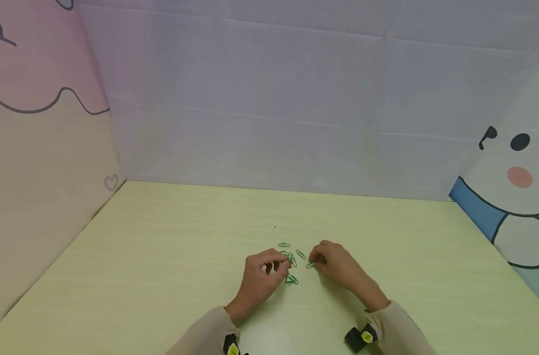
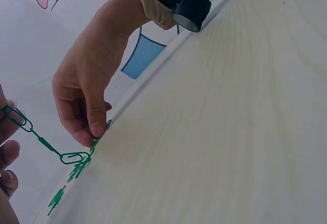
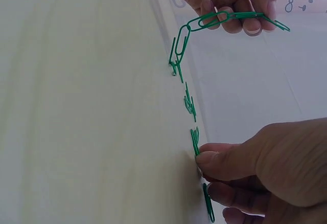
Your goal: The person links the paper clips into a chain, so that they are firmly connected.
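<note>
My left hand [image 1: 261, 273] pinches a chain of linked green paper clips [image 3: 245, 15] between thumb and fingers, above the table. From those fingertips the chain slopes down, its lower end reaching the clips on the tabletop in the right wrist view. To the right, my right hand [image 1: 338, 264] is low at the table, thumb and forefinger pinching a single green paper clip [image 1: 310, 265]. Another loose clip [image 1: 301, 254] lies just left of those fingertips. In the left wrist view, only the fingertips of my left hand [image 2: 9, 155] show at the edge.
More green paper clips lie on the pale wood-grain table [image 1: 163, 236], one clip [image 1: 284, 244] farthest back and a few clips [image 1: 291, 279] nearer me. A whitish backdrop [image 1: 274, 98] stands behind, with printed side panels at left and right. Each wrist wears a strapped-on camera.
</note>
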